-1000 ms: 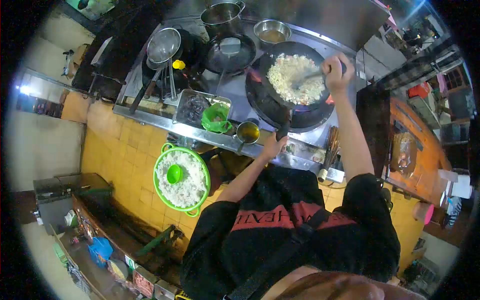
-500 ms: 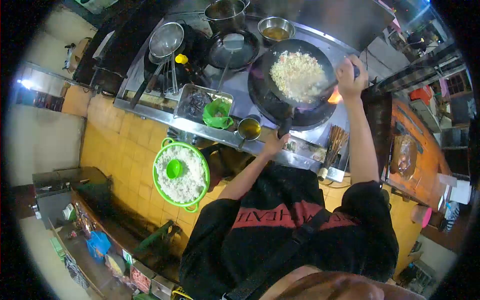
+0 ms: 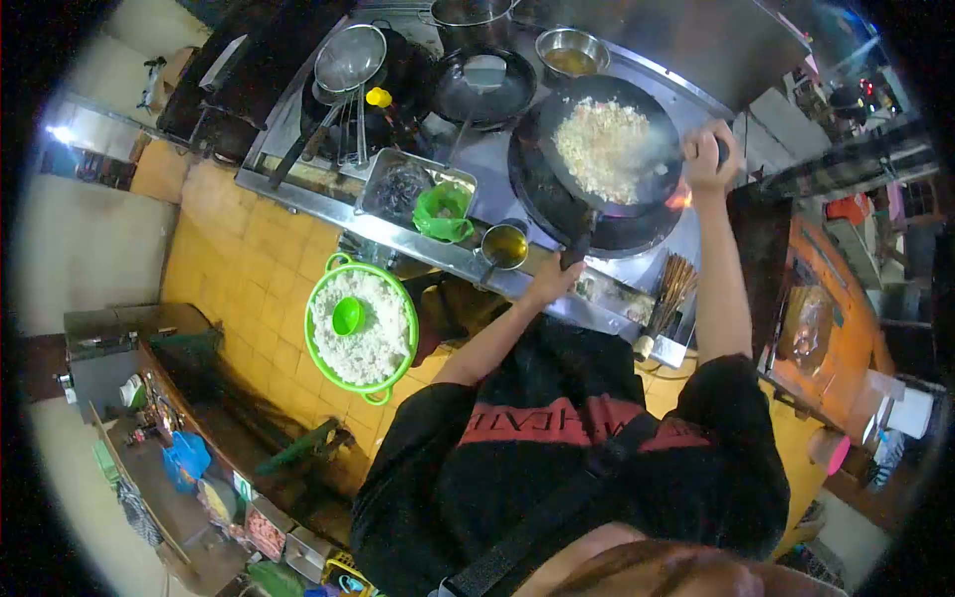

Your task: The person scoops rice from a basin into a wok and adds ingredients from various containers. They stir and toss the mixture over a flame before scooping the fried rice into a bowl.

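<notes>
My left hand [image 3: 555, 278] is closed around the dark handle of a black wok [image 3: 647, 111]. A loose heap of fried rice [image 3: 600, 149] with small reddish bits lies in the wok, left of its middle. Above the wok's right rim, my right hand [image 3: 708, 157] is wrapped around the dark handle of a cooking utensil. Its working end is blurred by motion and steam, so its exact kind cannot be made out. The wok rests over a larger dark pan [image 3: 532, 204], and an orange flame [image 3: 680, 195] shows at the right side.
A green basket of white rice [image 3: 411, 348] with a green cup [image 3: 348, 316] stands to the left. Along the stove are a pot of yellow oil [image 3: 504, 247], a metal tray [image 3: 383, 171] with a green bag [image 3: 444, 211], a frying pan [image 3: 512, 99], a strainer [image 3: 350, 57] and a stick brush [image 3: 672, 289].
The view has shifted slightly, moving the stove to the right in the picture. The rice has gathered into a narrower heap. The utensil has moved toward the wok's right rim. Both hands keep their grips.
</notes>
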A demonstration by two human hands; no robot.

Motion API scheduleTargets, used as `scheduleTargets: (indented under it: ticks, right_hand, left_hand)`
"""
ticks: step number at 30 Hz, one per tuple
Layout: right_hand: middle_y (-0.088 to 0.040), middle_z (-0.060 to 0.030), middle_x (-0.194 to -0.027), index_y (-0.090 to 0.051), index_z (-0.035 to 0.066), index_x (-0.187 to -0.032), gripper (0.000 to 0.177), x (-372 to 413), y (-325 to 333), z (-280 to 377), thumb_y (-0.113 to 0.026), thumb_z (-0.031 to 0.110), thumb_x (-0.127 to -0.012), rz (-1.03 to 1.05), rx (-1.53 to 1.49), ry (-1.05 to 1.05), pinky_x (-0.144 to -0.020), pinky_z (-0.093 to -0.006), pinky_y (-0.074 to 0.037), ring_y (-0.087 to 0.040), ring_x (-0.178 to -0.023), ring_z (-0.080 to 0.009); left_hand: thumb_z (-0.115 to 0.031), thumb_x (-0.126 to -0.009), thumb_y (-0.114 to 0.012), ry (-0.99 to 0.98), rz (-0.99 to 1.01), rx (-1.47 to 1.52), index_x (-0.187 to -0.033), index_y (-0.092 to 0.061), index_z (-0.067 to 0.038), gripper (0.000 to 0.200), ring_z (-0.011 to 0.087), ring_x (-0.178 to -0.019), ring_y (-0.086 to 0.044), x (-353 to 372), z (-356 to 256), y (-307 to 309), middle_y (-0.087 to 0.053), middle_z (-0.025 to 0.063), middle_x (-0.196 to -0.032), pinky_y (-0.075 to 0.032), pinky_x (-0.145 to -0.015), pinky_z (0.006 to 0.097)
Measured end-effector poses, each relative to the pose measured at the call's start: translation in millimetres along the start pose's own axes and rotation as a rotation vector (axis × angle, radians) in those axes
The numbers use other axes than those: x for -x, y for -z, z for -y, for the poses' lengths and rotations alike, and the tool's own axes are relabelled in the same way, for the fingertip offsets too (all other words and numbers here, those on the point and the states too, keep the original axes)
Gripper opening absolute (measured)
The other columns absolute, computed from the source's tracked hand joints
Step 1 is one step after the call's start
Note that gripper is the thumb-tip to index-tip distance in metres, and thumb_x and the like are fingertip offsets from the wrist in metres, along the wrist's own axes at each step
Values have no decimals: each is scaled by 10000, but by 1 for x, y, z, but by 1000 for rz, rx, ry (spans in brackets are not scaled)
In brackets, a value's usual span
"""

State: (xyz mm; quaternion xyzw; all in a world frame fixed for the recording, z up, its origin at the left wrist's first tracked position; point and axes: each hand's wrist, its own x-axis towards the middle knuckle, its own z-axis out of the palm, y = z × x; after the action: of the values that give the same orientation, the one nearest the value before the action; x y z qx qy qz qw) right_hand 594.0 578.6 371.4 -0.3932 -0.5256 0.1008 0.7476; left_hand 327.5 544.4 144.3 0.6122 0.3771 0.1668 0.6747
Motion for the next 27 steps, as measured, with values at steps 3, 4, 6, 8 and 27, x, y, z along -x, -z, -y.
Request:
scheduleTargets:
  ticks: [3,4,6,8,27]
  right_hand:
    - [-480,-33,-568,-478,10,-682,200,-33,-15,33,-507,99,-859,31,150,-61,-426,-230,-318,-400,-461,-79]
    - [-474,-48,-568,-467,13,-672,211,-35,-5,19,-499,110,-856,-16,140,-76,-411,-238,-303,-396,-449,-82]
    - [-466,-47,-562,-465,15,-670,206,-21,-4,-2,-496,103,-854,-37,63,44,-408,-240,-299,-393,-444,-86]
    - [-447,-46,-548,-467,15,-657,213,-12,-7,-14,-482,101,-851,-81,-159,141,-400,-247,-298,-388,-432,-101]
    - [-466,-9,-571,-469,23,-646,236,-35,1,34,-504,140,-847,12,126,-118,-439,-229,-333,-410,-471,-82]
  left_hand:
    - [-362,-850,-633,-61,5,20,-1008,-488,-32,394,111,-477,-541,7,10,-4,-558,18,-639,-420,-404,271]
    - [-345,-846,-636,-39,40,64,-962,-517,-12,373,120,-502,-554,4,6,-1,-572,36,-645,-443,-447,288]
    - [-335,-844,-632,65,14,-30,-955,-542,11,374,137,-514,-563,0,-5,-2,-592,62,-652,-461,-487,304]
    - [-340,-843,-632,51,18,-42,-961,-544,10,380,143,-512,-563,-10,18,-3,-597,69,-655,-461,-492,307]
    - [-252,-857,-627,60,64,12,-936,-559,20,292,135,-558,-566,7,-3,-1,-589,61,-703,-468,-494,314]
